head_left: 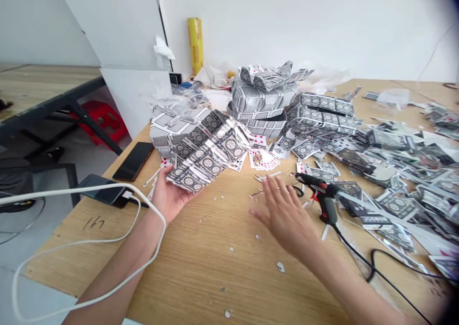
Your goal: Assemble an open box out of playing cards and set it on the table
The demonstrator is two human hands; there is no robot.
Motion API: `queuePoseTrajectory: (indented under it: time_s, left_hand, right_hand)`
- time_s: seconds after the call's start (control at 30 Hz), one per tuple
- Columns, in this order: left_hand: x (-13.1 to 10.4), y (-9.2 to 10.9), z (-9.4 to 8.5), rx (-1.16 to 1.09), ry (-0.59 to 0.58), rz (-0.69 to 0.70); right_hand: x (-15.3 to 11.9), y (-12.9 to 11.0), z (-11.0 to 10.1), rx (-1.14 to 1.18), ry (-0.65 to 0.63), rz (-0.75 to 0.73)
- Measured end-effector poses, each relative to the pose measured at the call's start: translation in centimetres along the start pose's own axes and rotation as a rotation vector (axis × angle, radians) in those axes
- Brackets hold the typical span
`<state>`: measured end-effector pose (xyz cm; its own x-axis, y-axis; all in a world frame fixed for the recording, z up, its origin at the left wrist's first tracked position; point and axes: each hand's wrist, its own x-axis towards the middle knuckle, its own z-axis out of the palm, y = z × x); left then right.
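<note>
My left hand (pixel 170 193) is closed on the near edge of a woven playing-card panel (pixel 211 155), patterned in black, white and silver. The panel is tilted up over the table, with its dark inner side partly showing. My right hand (pixel 285 215) holds nothing, its fingers stretched out above the tabletop, slightly blurred. Just to the right of that hand lies a black glue gun (pixel 324 198) with a red trigger, its cord trailing to the lower right. Small paper scraps (pixel 280 267) are scattered between and below my hands.
Woven card boxes (pixel 263 100) are stacked at the back. Loose cards (pixel 398 200) cover the right side. Two phones, one black (pixel 133 161) and one plugged into a white cable (pixel 158 215), lie left. A yellow roll (pixel 195 45) stands by the wall.
</note>
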<state>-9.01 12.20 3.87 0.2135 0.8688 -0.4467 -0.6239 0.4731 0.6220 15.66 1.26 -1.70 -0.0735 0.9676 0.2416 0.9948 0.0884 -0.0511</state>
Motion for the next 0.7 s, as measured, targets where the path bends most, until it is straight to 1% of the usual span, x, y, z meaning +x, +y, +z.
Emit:
queuePoseTrajectory:
  time_s: [0.03, 0.07, 0.1, 0.13, 0.17, 0.2, 0.23, 0.27, 0.3, 0.37, 0.43, 0.47, 0.5, 0.53, 0.57, 0.6, 0.63, 0.67, 0.7]
  left_hand:
    - [-0.1, 0.2, 0.1, -0.015, -0.007, 0.0]
    - [-0.2, 0.4, 0.1, -0.028, -0.011, 0.006]
    - [-0.2, 0.5, 0.2, -0.039, -0.013, 0.017]
    - [-0.2, 0.6, 0.2, -0.049, -0.014, 0.032]
    - [-0.2, 0.7, 0.2, -0.057, -0.015, 0.046]
    - [-0.2, 0.8, 0.2, -0.061, -0.016, 0.057]
    - [-0.1, 0.8, 0.1, -0.064, -0.016, 0.066]
    - [-0.1, 0.9, 0.1, -0.063, -0.017, 0.071]
    - [0.0, 1.0, 0.0, -0.062, -0.019, 0.072]
    - [0.0, 1.1, 0.0, -0.066, -0.021, 0.072]
    - [-0.1, 1.2, -0.1, -0.078, -0.028, 0.074]
    - [-0.1, 1.2, -0.1, -0.084, -0.032, 0.077]
    - [-0.1, 1.3, -0.1, -0.09, -0.035, 0.081]
    - [-0.2, 1.3, -0.1, -0.094, -0.041, 0.086]
    - [-0.3, 1.4, -0.1, -0.097, -0.047, 0.094]
    - [-0.3, 1.4, 0.0, -0.099, -0.052, 0.102]
    - [-0.4, 1.5, 0.0, -0.101, -0.057, 0.112]
    - [-0.5, 1.5, 0.0, -0.104, -0.063, 0.122]
    - [-0.6, 1.6, 0.0, -0.107, -0.071, 0.131]
  right_hand:
    - [-0.7, -1.4, -0.4, 0.017, 0.018, -0.077]
    - [-1.6, -3.2, -0.7, 0.054, 0.027, -0.204]
    - [-2.7, -5.2, -0.8, 0.107, 0.003, -0.363]
    - [-3.9, -7.3, -0.7, 0.164, -0.017, -0.569]
    - [-5.0, -9.1, -0.4, 0.213, 0.018, -0.766]
    - [-5.9, -10.6, -0.1, 0.25, 0.075, -0.903]
    - [-6.5, -11.7, 0.3, 0.279, 0.078, -0.982]
    - [-6.7, -12.3, 0.5, 0.324, 0.056, -1.013]
    - [-6.6, -12.5, 0.6, 0.366, -0.021, -0.997]
    - [-5.1, -11.7, 0.5, 0.468, -0.228, -0.965]
    - [-2.2, -9.8, 0.5, 0.527, -0.359, -0.897]
    - [-0.4, -8.5, 0.6, 0.518, -0.386, -0.84]
    - [1.6, -7.2, 0.8, 0.483, -0.397, -0.776]
    - [3.5, -5.8, 1.1, 0.419, -0.38, -0.681]
    - [5.3, -4.4, 1.4, 0.333, -0.346, -0.544]
    - [6.9, -3.2, 1.6, 0.24, -0.3, -0.354]
    - [7.9, -2.3, 1.6, 0.195, -0.258, -0.219]
    - [8.3, -1.8, 1.3, 0.166, -0.223, -0.131]
    - [7.9, -1.7, 0.8, 0.135, -0.181, -0.049]
